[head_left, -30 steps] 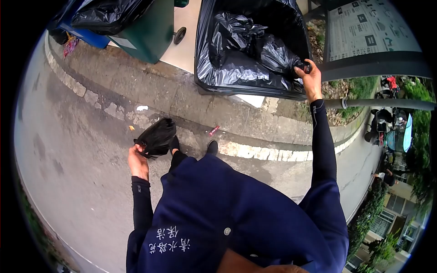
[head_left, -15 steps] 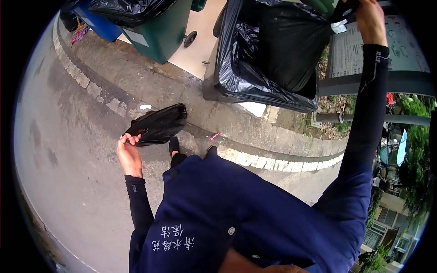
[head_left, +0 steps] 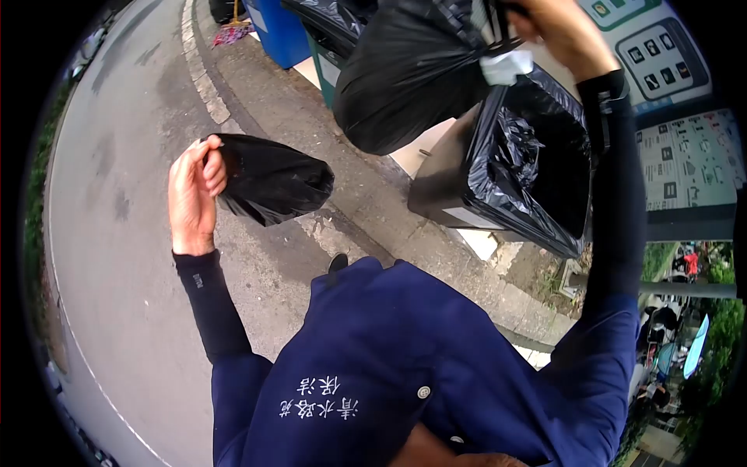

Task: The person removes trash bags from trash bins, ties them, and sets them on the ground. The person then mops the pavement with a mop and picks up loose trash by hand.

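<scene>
You've got the big black bag up outside the lined bin, your right hand clamped round its gathered top, and your left hand closed on the small black bag over the road (neither one's been set down yet).

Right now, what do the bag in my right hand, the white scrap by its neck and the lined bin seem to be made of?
The bag in your right hand: thin black plastic film, soft sheen, by its gathered creases. The white scrap: crumpled, matte paper or thin plastic; I can't tell. The lined bin: probably rigid plastic, smooth with straight edges.
</scene>
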`<action>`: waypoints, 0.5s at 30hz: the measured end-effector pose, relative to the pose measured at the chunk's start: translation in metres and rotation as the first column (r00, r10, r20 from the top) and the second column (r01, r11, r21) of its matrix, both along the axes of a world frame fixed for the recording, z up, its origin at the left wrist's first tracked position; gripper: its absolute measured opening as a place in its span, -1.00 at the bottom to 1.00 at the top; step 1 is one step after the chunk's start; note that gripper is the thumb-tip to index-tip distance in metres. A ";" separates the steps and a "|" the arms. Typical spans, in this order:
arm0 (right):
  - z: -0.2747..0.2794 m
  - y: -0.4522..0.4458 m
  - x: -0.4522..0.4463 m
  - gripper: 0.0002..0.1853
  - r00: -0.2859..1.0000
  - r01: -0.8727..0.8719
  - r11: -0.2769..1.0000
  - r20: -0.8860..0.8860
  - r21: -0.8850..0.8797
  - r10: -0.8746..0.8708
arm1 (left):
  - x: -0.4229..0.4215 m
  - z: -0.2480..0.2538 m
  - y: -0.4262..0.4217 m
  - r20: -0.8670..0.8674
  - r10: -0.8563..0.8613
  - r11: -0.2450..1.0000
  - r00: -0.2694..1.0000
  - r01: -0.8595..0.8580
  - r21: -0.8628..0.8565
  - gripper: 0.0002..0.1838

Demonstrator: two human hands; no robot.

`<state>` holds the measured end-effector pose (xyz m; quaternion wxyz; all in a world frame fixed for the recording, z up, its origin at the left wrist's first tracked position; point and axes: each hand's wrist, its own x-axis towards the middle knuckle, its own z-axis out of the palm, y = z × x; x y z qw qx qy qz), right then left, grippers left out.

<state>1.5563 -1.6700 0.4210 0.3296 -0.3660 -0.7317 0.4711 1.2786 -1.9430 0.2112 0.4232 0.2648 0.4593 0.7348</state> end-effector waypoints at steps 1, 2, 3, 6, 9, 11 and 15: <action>-0.032 0.002 -0.015 -0.67 0.987 -0.097 0.995 0.129 -0.001 0.096 | 0.000 0.003 0.005 0.018 -0.025 0.999 1.000 0.026 -0.039 -0.75; -0.079 0.014 -0.034 -0.59 0.981 -0.146 0.989 0.126 0.006 0.144 | 0.002 0.000 0.013 0.032 -0.053 0.997 0.998 0.055 -0.055 -0.76; -0.124 0.025 -0.054 -0.51 0.974 -0.195 0.981 0.122 0.012 0.192 | 0.004 -0.008 0.022 0.046 -0.094 0.993 0.995 0.097 -0.064 -0.76; -0.216 -0.035 -0.125 -0.79 0.988 0.066 0.887 0.094 0.458 -0.122 | 0.032 -0.044 0.054 0.127 -0.075 0.994 0.989 0.084 -0.065 -0.79; -0.282 -0.090 -0.147 -0.62 0.981 -0.114 0.984 0.172 0.137 0.090 | 0.045 -0.096 0.081 0.299 -0.104 0.984 0.949 0.141 -0.105 -0.68; -0.326 -0.113 -0.136 -0.52 0.997 -0.024 0.987 0.072 0.161 0.013 | 0.047 -0.128 0.084 0.339 -0.165 0.966 0.926 0.222 -0.135 -0.62; -0.335 -0.113 -0.076 -0.40 0.975 0.016 0.999 0.219 0.035 -0.024 | 0.055 -0.201 0.095 0.388 -0.379 0.820 0.840 0.499 -0.280 -0.56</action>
